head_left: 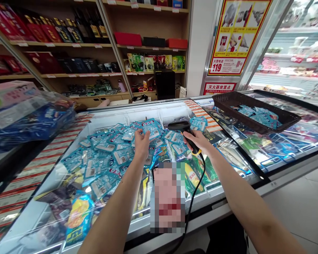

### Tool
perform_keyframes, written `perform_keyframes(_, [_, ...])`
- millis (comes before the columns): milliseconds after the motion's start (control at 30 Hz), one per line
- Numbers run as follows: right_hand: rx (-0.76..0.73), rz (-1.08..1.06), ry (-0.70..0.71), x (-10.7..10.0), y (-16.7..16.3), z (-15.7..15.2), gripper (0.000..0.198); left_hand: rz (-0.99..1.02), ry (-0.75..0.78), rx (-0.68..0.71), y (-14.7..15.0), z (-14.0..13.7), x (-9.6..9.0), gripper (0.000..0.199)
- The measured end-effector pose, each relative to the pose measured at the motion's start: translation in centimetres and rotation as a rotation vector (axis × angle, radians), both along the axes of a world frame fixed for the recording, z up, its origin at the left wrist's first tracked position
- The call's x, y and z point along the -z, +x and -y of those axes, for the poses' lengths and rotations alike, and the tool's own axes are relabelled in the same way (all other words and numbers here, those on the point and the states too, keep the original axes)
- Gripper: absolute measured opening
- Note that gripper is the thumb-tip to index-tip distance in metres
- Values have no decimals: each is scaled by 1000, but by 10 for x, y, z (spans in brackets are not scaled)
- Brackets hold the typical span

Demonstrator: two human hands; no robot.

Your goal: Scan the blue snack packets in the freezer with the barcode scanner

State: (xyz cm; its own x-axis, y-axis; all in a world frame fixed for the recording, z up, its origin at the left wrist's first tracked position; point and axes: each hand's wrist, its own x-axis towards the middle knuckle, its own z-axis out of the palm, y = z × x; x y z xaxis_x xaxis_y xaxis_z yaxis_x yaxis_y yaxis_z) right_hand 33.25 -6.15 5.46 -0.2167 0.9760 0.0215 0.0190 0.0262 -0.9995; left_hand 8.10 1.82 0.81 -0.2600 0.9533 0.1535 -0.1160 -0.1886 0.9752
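Note:
My right hand [197,141] is wrapped round the handle of a black barcode scanner [179,125], whose head points left and whose cable [194,194] hangs down toward me. My left hand [142,141] pinches a small blue snack packet [151,129] by its lower left edge, just left of the scanner head. Beneath both hands a wide heap of similar blue packets [106,146], many with barcodes showing, lies over the freezer's glass top. A phone-like object [167,197], blurred by pixelation, lies near the front edge between my forearms.
A brown basket [288,121] with several blue packets stands at the right on the freezer [217,208]. Plastic-wrapped goods [23,113] are piled at the left. Behind are shelves [148,47] with bottles, boxes and bags, and a black box-shaped unit [164,84].

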Motion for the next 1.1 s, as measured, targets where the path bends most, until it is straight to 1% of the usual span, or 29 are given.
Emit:
perform_keyframes(267, [-85,-28,35,2,-4,2,45,15,19,38,0,3,-1,38])
perform_keyframes(467, [-140,60,44,4,-6,3,47,8,24,24,0,1,3,43])
perform_keyframes(667, [-162,67,25,7,-6,3,45,10,12,19,0,5,1,48])
perform_keyframes(833, [-179,44,25,5,-7,4,45,7,19,7,1,5,1,47])
perform_keyframes(900, [-157,27,24,4,-8,4,45,-33,32,0,0,4,2,47])
perform_keyframes(967, [-100,3,16,4,-8,3,46,-119,58,-22,-1,3,4,46])
perform_keyframes(1100, [70,-37,-17,7,-4,-4,49,-367,131,-148,-3,2,-1,48])
